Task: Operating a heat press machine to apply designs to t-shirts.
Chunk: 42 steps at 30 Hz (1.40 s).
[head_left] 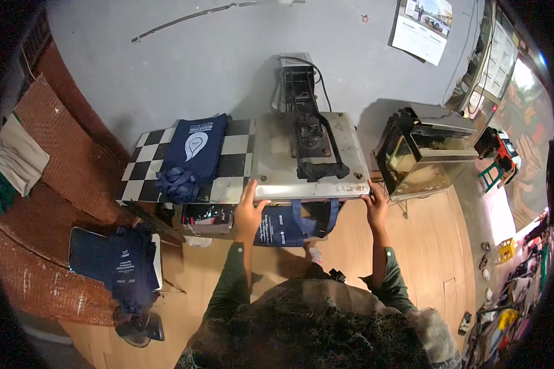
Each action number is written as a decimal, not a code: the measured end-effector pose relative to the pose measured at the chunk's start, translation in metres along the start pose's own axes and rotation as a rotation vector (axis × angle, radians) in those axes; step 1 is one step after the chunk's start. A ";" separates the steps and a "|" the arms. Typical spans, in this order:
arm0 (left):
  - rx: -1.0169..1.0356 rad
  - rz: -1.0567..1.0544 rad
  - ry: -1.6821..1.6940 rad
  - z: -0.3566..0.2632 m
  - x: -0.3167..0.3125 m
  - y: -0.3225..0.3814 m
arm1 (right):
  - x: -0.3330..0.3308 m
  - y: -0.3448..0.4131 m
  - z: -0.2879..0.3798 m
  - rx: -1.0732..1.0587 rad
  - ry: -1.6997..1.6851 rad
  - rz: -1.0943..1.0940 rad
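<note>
In front of me stands a heat press with a wide metal platen (277, 157) and a black-wrapped handle (323, 170) on top. My left hand (249, 210) touches the platen's front left corner, fingers on its edge. At the front right corner, my right hand (376, 203) rests its fingertips on the platen's edge. A navy fabric bag (279, 226) hangs out below the platen between my hands, its handles showing. Left of the press, a stack of printed navy bags (196, 147) with bunched handles lies on a checkered table top (141, 161).
More navy bags (131, 263) lie over a chair at the lower left. A glass aquarium (429, 166) stands right of the press. A box of small items (207, 217) sits under the table's front edge. A wall calendar (422, 30) hangs at the upper right.
</note>
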State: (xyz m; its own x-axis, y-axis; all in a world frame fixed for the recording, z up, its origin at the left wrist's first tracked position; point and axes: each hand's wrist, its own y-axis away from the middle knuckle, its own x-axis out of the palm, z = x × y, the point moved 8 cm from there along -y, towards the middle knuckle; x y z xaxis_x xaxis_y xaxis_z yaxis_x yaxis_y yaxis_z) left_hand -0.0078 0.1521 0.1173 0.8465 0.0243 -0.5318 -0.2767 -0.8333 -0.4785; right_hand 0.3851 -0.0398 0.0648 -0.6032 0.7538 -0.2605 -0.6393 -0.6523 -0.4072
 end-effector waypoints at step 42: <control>-0.336 0.187 0.579 0.014 0.114 0.088 | 0.213 0.071 0.038 0.679 -0.436 0.406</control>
State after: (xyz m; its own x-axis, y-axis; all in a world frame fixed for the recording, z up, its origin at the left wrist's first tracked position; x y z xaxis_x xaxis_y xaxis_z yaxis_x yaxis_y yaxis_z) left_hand 0.0581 0.0895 0.0052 0.9305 -0.3573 -0.0811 -0.3651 -0.9228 -0.1234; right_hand 0.1931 0.0717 0.0133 -0.8827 0.4487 0.1396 -0.3984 -0.8722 0.2840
